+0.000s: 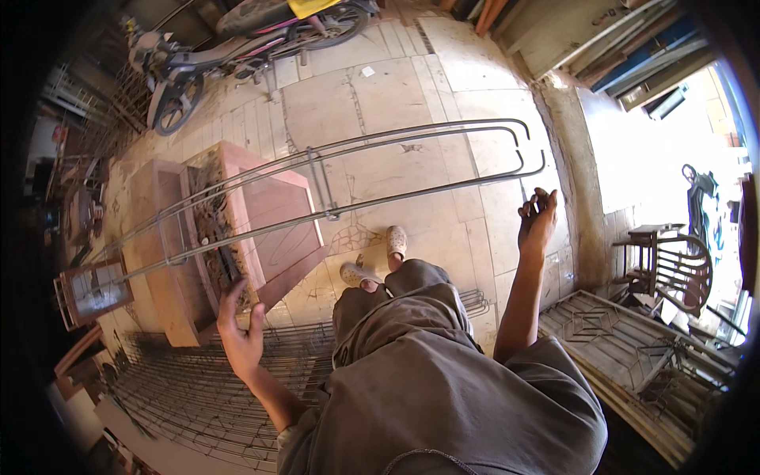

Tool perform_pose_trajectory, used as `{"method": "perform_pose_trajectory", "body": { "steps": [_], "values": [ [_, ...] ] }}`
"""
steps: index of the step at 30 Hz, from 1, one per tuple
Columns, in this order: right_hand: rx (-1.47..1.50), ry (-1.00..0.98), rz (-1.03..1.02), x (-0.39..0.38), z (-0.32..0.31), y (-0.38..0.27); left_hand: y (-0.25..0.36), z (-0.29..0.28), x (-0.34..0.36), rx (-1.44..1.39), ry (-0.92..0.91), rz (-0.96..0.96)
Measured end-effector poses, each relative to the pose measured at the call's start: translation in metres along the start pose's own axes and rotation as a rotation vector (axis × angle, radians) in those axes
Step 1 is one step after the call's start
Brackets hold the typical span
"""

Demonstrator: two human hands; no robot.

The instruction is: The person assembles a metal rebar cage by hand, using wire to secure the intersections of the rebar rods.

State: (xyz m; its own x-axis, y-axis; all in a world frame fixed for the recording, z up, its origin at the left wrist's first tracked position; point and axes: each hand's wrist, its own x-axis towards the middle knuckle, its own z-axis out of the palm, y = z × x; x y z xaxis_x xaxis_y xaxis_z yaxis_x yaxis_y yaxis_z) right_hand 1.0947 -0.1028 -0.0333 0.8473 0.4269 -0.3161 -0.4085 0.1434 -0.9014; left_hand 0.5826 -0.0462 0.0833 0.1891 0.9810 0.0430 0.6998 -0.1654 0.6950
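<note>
The person's left hand [241,336] is open, its thumb held away from the fingers, above the near edge of a reddish wooden box [277,204]; whether it touches the box cannot be told. The right hand [538,220] is raised palm-up with its fingers loosely bent, just beside the hooked ends of a long frame of steel rods [427,194]; whether those fingers grip anything thin cannot be made out. The frame stretches across the view in front of the person, passing over the box, and a metal loop [320,180] crosses its rods near the middle. Its far left end reaches over a small wood-framed panel [96,286]. Below, the person's light clogs [397,241] stand on the tiled floor [396,95]. A pile of rod cages [237,372] lies near the left forearm. Farther out, a motorbike [237,54] stands at upper left, planks [633,47] lean at upper right, and a wooden chair [673,261] stands at right behind a metal grille [617,336].
</note>
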Motion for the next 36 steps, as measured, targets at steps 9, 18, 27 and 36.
{"method": "perform_pose_trajectory", "body": {
  "steps": [9, 18, 27, 36],
  "values": [
    [-0.141, -0.002, 0.114, -0.109, 0.019, 0.075, -0.004, -0.045, -0.085, -0.123, -0.019, 0.015],
    [-0.218, -0.032, 0.057, -0.210, 0.033, 0.103, -0.058, -0.122, -0.152, -0.306, -0.188, 0.210],
    [-0.404, 0.074, -0.253, -0.042, -0.002, -0.001, -0.108, -0.168, -0.186, -0.443, 0.062, 0.092],
    [-0.679, -0.141, 0.062, 0.041, 0.037, -0.053, -0.092, -0.142, -0.176, -0.571, 0.179, 0.016]
  ]
}}
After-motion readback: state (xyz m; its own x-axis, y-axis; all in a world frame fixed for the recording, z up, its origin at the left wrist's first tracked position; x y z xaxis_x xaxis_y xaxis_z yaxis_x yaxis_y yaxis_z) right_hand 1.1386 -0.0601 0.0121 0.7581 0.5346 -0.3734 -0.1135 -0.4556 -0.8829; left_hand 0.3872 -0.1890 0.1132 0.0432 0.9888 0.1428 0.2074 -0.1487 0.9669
